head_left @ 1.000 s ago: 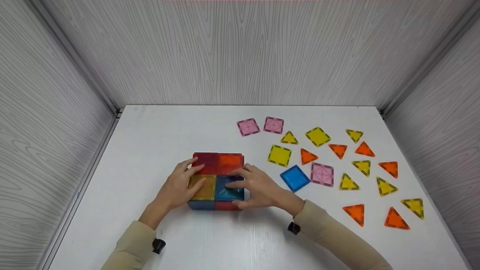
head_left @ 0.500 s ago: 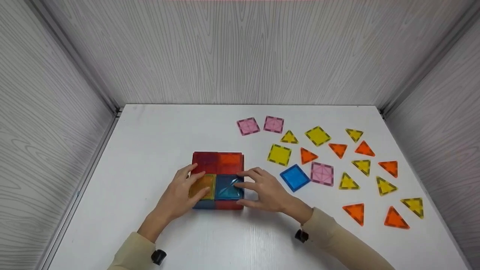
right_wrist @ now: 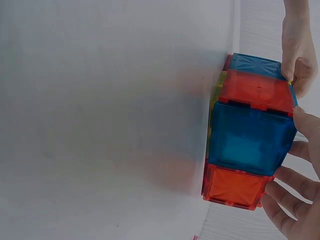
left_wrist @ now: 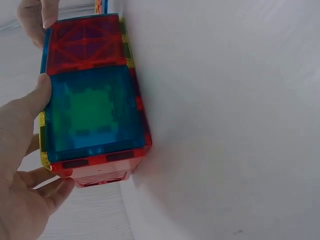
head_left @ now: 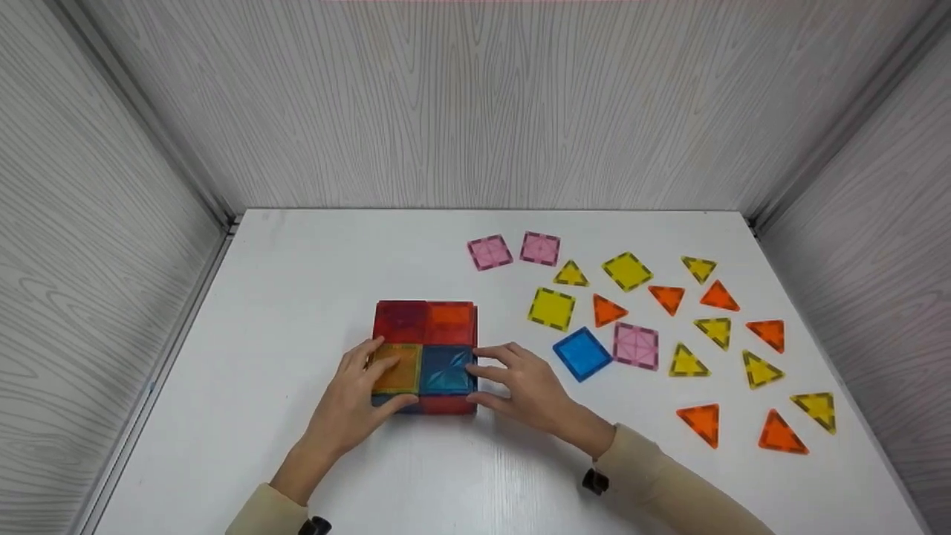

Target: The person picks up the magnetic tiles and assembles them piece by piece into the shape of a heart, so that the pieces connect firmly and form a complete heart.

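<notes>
A block of translucent square tiles (head_left: 449, 368) stands on the white table, its top showing two red squares behind a yellow and a blue one. My left hand (head_left: 338, 409) touches its left side, fingers at the yellow tile's edge and thumb along the front edge. On the opposite side, my right hand (head_left: 527, 386) rests spread, slightly bent fingertips against the right edge. The left wrist view shows a blue side tile (left_wrist: 95, 112) beside my left hand (left_wrist: 20, 155). Blue and red side tiles (right_wrist: 250, 140) face the right wrist view, near my right hand (right_wrist: 297, 195).
Loose tiles lie flat to the right: a blue square (head_left: 582, 354), a pink square (head_left: 636, 345), yellow squares (head_left: 552, 308), and several orange (head_left: 781, 432) and yellow triangles (head_left: 815, 411). Two pink squares (head_left: 489, 253) lie farther back. Wood-grained panels (head_left: 475, 104) stand around the table (head_left: 297, 260).
The block has shifted slightly left. My left fingers have drawn back from its rear and top toward the left front; my right fingers have withdrawn from the blue top tile to the right edge.
</notes>
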A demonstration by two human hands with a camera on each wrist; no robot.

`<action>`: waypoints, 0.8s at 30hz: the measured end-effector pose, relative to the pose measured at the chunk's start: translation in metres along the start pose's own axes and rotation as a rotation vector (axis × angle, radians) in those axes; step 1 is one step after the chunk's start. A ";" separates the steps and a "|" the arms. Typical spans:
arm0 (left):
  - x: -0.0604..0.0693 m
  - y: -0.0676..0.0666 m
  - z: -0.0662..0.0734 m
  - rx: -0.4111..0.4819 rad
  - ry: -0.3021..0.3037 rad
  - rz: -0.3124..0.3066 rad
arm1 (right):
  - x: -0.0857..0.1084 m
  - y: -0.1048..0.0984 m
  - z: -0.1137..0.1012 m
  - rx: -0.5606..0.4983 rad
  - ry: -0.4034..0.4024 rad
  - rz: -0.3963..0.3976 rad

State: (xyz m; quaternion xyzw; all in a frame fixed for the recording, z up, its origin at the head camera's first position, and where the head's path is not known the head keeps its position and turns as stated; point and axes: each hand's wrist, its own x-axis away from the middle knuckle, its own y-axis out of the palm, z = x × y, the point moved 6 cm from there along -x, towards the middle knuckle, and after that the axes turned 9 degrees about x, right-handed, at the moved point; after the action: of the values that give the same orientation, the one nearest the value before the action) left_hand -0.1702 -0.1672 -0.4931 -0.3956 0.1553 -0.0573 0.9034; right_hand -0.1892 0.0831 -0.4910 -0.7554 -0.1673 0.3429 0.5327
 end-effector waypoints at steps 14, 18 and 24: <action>-0.016 -0.030 -0.045 0.013 -0.049 -0.025 | -0.054 0.027 -0.012 0.027 0.026 -0.085; -0.019 -0.039 -0.054 0.018 -0.064 -0.025 | -0.067 0.029 -0.016 0.055 0.009 -0.074; -0.015 -0.040 -0.048 -0.055 -0.049 0.046 | -0.074 0.030 -0.021 0.107 -0.023 -0.021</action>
State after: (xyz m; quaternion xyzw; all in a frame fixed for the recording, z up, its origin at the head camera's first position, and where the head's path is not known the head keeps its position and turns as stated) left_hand -0.1994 -0.2244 -0.4906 -0.4180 0.1438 -0.0224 0.8967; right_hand -0.2304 0.0120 -0.4897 -0.7200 -0.1626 0.3547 0.5739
